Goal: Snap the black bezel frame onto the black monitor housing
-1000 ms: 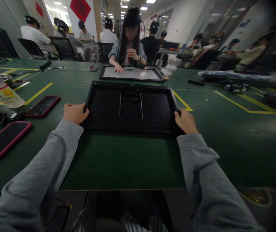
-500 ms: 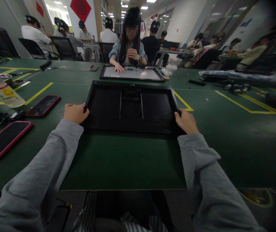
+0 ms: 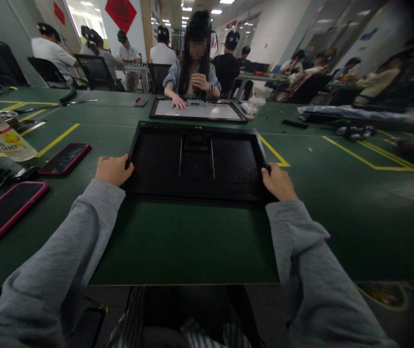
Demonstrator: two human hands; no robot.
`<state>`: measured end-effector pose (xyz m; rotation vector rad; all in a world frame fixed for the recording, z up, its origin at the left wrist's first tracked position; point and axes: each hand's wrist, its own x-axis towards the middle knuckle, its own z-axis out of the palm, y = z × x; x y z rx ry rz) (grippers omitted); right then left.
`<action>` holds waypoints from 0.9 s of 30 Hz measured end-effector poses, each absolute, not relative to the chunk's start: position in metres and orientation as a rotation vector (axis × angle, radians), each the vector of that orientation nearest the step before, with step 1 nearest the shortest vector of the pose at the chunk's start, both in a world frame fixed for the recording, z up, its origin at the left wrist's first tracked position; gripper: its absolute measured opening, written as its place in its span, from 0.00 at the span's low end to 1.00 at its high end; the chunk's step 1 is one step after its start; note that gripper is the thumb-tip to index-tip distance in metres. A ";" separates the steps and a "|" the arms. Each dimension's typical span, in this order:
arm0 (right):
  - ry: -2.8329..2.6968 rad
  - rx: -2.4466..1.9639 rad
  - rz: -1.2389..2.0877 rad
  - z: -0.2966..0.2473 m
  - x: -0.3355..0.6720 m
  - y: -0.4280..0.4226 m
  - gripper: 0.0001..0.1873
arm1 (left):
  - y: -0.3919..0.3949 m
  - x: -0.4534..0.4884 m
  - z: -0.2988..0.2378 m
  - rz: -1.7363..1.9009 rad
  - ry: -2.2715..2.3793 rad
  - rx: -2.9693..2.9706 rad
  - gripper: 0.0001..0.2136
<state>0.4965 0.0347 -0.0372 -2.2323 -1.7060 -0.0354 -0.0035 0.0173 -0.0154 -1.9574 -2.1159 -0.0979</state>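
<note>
A black monitor housing (image 3: 159,164), shallow and rectangular with raised edges, is in front of me on the green table (image 3: 185,241). A bracket-like frame with two shiny rails (image 3: 196,157) stands out in its middle. My left hand (image 3: 114,170) grips the housing's left edge, fingers curled round it. At the opposite edge my right hand (image 3: 279,182) is closed too, its thumb on the rim. The fingers beneath the housing are hidden on both sides.
Across the table a person rests a hand (image 3: 178,102) on a flat panel (image 3: 214,112). To the left lie two red-edged phones (image 3: 65,158), a tilted drink cup (image 3: 7,140) and dark small parts. Bagged items (image 3: 362,116) and a black strip (image 3: 295,124) are at the right.
</note>
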 end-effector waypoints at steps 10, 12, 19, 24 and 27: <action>-1.715 -2.206 -0.039 -0.039 0.499 0.036 0.29 | 0.017 -0.003 -0.013 -0.026 -2.085 -1.960 0.22; -1.716 -2.210 -0.032 -0.039 0.499 0.036 0.29 | 0.017 -0.003 -0.013 -0.012 -2.088 -1.961 0.22; -1.735 -2.206 -0.046 -0.041 0.500 0.037 0.30 | 0.017 -0.003 -0.012 0.014 -2.087 -1.958 0.22; -1.739 -2.216 -0.034 -0.041 0.499 0.038 0.31 | 0.018 -0.003 -0.014 0.040 -2.099 -1.958 0.24; -1.741 -2.214 -0.038 -0.042 0.499 0.038 0.31 | 0.018 -0.003 -0.014 0.046 -2.099 -1.976 0.25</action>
